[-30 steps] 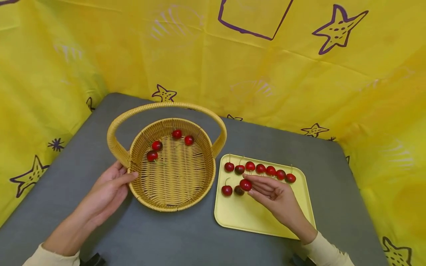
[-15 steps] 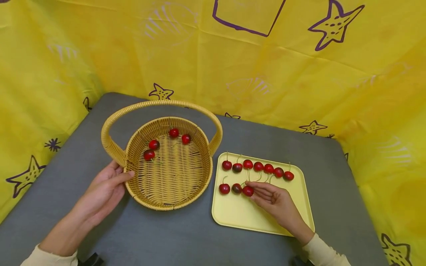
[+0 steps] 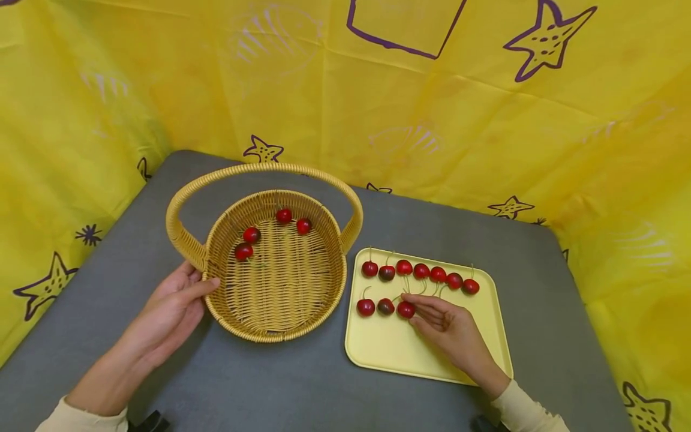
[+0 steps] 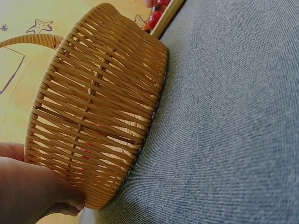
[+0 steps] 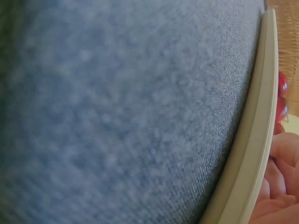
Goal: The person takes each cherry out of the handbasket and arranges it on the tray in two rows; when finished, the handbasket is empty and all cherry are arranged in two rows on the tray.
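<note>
My left hand [image 3: 175, 306] grips the left side of a round yellow wicker basket [image 3: 339, 282], thumb over the rim. Inside the basket, several red cherries lie toward the back and left; one is a dark-sided cherry [image 3: 243, 251]. In the left wrist view, fingers press against the woven wall [image 4: 93, 102]. Over a pale yellow tray [image 3: 378, 354], my right hand [image 3: 456, 336] pinches a cherry [image 3: 406, 309] between thumb and fingertips, low at the tray's surface. Beside it lie two cherries, the nearer a dark one [image 3: 385, 306]. The right wrist view shows the hand partly, behind the tray edge [image 5: 252, 140].
Along the tray's back edge runs a row of several cherries with stems, among them a red cherry [image 3: 421, 271]. The basket's tall arched handle [image 3: 264, 167] rises above it. A grey cloth-covered table [image 3: 259, 384] lies beneath, with yellow patterned fabric [image 3: 324, 108] hanging around it.
My right hand has lowered the cherry onto the tray, at the right end of the front row, and stays there. The left hand keeps its hold on the basket.
</note>
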Action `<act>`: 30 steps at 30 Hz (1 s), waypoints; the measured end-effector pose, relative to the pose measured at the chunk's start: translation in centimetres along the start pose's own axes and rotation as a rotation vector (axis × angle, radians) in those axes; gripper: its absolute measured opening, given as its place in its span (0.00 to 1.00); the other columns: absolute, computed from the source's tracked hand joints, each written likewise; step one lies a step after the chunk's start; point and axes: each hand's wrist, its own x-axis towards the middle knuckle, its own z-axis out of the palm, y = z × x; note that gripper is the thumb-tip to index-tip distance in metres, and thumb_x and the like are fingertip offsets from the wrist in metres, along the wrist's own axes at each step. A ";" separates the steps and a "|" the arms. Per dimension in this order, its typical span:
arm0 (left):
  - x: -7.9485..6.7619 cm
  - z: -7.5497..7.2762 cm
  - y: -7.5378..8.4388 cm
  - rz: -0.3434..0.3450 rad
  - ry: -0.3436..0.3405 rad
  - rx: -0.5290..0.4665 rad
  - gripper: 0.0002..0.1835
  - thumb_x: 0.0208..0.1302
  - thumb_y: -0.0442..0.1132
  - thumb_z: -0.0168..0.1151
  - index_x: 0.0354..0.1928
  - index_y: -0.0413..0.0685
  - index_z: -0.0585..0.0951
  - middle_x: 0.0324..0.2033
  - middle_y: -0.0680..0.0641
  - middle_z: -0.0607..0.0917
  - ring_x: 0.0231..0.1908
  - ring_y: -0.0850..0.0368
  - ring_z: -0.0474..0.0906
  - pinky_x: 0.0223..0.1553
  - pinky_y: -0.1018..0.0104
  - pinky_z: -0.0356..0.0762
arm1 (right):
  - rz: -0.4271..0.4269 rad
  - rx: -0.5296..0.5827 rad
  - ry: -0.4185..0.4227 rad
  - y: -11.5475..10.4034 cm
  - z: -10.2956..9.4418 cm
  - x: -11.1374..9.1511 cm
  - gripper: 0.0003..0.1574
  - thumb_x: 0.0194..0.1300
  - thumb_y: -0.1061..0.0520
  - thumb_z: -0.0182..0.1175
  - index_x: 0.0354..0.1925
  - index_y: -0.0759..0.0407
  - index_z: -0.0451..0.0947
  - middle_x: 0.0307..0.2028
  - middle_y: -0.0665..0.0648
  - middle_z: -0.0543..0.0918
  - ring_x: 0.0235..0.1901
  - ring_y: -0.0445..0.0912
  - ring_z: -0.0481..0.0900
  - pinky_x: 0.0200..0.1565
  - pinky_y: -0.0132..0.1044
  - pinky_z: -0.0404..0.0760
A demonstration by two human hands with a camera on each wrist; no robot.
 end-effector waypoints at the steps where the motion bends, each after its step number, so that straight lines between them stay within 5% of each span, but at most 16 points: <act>1: 0.0 0.0 0.0 0.001 0.000 -0.001 0.40 0.82 0.27 0.46 0.85 0.45 0.37 0.83 0.40 0.41 0.82 0.54 0.37 0.78 0.68 0.50 | -0.002 -0.005 0.000 0.0 0.0 0.0 0.25 0.70 0.66 0.70 0.64 0.56 0.83 0.61 0.57 0.86 0.59 0.47 0.85 0.56 0.34 0.83; 11: -0.2 -0.1 0.2 0.002 -0.002 -0.003 0.40 0.82 0.27 0.46 0.85 0.44 0.39 0.83 0.40 0.43 0.82 0.54 0.39 0.77 0.70 0.53 | -0.037 -0.017 0.017 -1.1 -0.6 -0.1 0.28 0.69 0.68 0.69 0.65 0.55 0.83 0.63 0.57 0.85 0.63 0.49 0.82 0.56 0.35 0.83; 19: 0.0 0.3 0.4 -0.023 0.004 0.018 0.40 0.82 0.28 0.48 0.84 0.45 0.40 0.83 0.40 0.44 0.82 0.53 0.41 0.71 0.73 0.60 | -0.191 0.001 0.047 -6.3 -0.5 1.2 0.31 0.68 0.74 0.66 0.66 0.57 0.81 0.63 0.59 0.85 0.63 0.56 0.82 0.57 0.41 0.83; 26: 0.1 0.3 0.4 -0.031 0.013 0.017 0.42 0.82 0.28 0.49 0.85 0.45 0.38 0.84 0.41 0.43 0.82 0.53 0.39 0.75 0.70 0.56 | -0.291 0.124 -0.082 -11.6 3.6 4.1 0.29 0.71 0.71 0.65 0.67 0.56 0.81 0.65 0.58 0.84 0.63 0.56 0.83 0.60 0.44 0.82; 30: 0.0 0.3 0.4 -0.035 0.007 0.011 0.42 0.82 0.28 0.49 0.85 0.45 0.37 0.84 0.40 0.42 0.82 0.53 0.39 0.75 0.71 0.57 | -0.333 0.182 -0.184 -13.7 6.8 6.5 0.29 0.74 0.69 0.64 0.69 0.55 0.79 0.67 0.54 0.82 0.61 0.56 0.84 0.51 0.40 0.88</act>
